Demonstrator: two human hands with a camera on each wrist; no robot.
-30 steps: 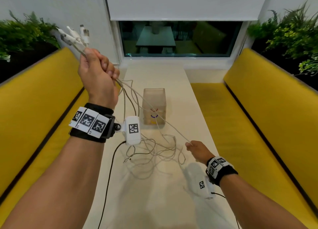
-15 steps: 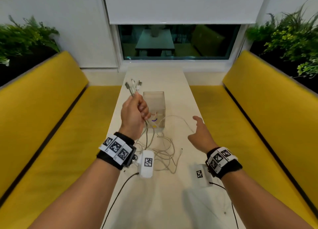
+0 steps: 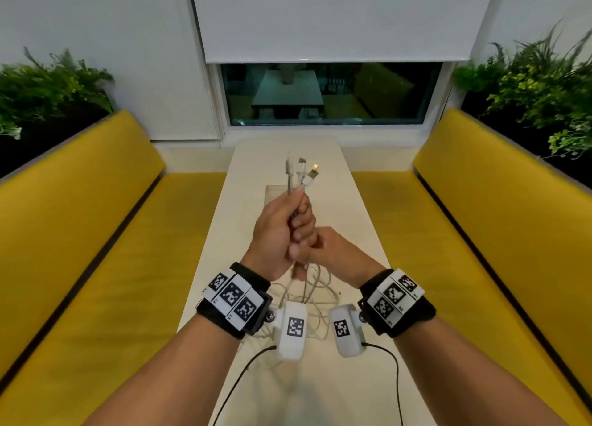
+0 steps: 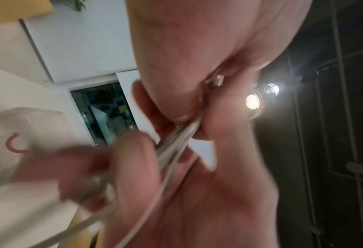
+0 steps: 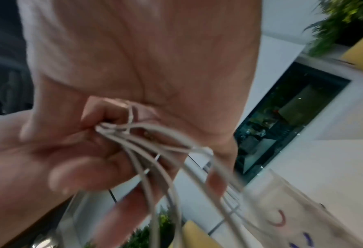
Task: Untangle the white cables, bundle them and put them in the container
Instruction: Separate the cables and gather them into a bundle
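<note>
My left hand (image 3: 282, 230) grips several white cables (image 3: 302, 172) in a fist above the table's middle, and their plug ends stick up past the thumb. My right hand (image 3: 333, 249) sits just below and to the right of that fist, fingers curled round the same cables (image 5: 144, 151) where they leave it. Below both hands, slack loops (image 3: 317, 297) hang down onto the table. The translucent container (image 3: 271, 195) stands behind my hands, mostly hidden; it shows blurred in the wrist views (image 4: 17, 134) (image 5: 293, 218).
The narrow cream table (image 3: 352, 220) runs away from me toward a window. Yellow benches (image 3: 96, 233) line both sides, with green plants (image 3: 528, 89) behind their backs. Black sensor leads (image 3: 394, 377) trail from my wrists over the near end of the table.
My left hand came down from high on the left to the table's middle with the cable ends. My right hand let go of one strand, swung in and closed under the left fist.
</note>
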